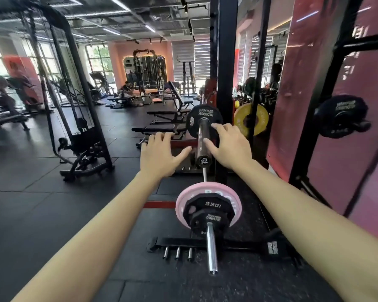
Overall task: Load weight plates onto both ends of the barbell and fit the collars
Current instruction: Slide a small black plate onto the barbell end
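Nearest you, low on the floor, another bar (211, 247) already carries a pink plate (207, 192) with a black plate (207, 211) in front; leave it be. Just beyond, your left hand (159, 154) and right hand (229, 147) hover with fingers spread, gripping nothing, on either side of the barbell sleeve (203, 138) that points toward you from the rack upright (226, 83). Farther along that sleeve sits a black weight plate (203, 117), seemingly pushed well in. No collar is visible on it. Judging from this, press the plate's face evenly with both palms until it seats flush against the shoulder, keeping fingers off the sleeve end. Then fetch a collar; I cannot see one here.
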`<action>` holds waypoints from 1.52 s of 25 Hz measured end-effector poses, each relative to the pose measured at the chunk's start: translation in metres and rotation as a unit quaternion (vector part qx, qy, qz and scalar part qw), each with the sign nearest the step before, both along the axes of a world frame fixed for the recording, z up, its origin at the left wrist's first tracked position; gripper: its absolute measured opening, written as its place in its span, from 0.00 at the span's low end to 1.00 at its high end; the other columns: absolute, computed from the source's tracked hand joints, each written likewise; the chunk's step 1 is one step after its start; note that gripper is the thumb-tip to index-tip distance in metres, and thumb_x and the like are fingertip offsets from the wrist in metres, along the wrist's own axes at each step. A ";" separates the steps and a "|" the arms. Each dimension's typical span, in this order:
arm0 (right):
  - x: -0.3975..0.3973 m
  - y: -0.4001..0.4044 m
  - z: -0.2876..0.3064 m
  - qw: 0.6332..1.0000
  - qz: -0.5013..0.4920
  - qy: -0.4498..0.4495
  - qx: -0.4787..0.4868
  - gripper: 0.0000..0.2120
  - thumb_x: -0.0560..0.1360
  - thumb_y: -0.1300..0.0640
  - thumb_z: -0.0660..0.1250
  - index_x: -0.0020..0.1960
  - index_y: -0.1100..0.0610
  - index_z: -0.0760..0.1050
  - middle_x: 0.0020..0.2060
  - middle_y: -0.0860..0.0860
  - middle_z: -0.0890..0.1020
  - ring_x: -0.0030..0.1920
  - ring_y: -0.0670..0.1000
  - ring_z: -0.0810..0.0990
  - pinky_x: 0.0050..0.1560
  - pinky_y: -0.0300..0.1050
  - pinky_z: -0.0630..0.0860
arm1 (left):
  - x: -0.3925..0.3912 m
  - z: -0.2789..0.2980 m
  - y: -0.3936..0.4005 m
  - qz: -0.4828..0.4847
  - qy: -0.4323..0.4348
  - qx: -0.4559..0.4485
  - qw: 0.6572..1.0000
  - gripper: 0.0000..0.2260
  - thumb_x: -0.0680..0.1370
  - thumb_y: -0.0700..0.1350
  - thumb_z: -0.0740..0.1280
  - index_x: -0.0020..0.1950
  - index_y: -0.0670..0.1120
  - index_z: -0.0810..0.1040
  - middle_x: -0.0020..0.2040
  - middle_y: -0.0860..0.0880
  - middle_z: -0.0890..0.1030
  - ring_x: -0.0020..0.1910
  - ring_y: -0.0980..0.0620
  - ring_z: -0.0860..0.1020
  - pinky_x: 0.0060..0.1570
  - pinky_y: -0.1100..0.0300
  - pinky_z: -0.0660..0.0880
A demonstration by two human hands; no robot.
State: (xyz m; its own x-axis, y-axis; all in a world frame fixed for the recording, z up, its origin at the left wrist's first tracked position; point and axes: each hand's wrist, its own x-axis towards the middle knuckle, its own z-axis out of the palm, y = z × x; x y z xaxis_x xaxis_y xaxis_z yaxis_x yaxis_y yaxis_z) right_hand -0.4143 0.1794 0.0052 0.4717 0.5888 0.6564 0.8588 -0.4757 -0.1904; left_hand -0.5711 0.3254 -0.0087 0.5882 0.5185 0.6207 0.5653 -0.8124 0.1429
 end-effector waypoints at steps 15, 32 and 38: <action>0.029 -0.190 0.006 0.994 -0.107 -0.012 -0.017 0.26 0.78 0.39 0.58 0.71 0.52 0.67 0.61 0.53 0.75 0.62 0.56 0.71 0.56 0.53 0.73 | 0.076 0.011 -0.154 -0.143 -0.035 0.023 0.989 0.29 0.76 0.68 0.60 0.68 0.49 0.72 0.60 0.44 0.76 0.60 0.42 0.73 0.54 0.47 0.73; 0.262 -0.494 -0.011 0.966 -0.254 0.035 0.016 0.25 0.78 0.41 0.61 0.70 0.53 0.69 0.60 0.55 0.76 0.60 0.57 0.73 0.52 0.51 0.73 | 0.359 0.015 -0.423 -0.264 0.000 0.054 0.963 0.28 0.77 0.66 0.59 0.69 0.50 0.71 0.60 0.46 0.76 0.59 0.43 0.72 0.53 0.47 0.72; 0.330 -0.463 -0.022 0.976 -0.216 0.042 -0.006 0.25 0.78 0.42 0.60 0.71 0.53 0.68 0.60 0.55 0.75 0.60 0.57 0.74 0.50 0.51 0.74 | 0.409 0.010 -0.378 -0.210 0.005 0.049 0.977 0.27 0.78 0.65 0.59 0.69 0.49 0.70 0.60 0.45 0.75 0.61 0.43 0.72 0.54 0.47 0.72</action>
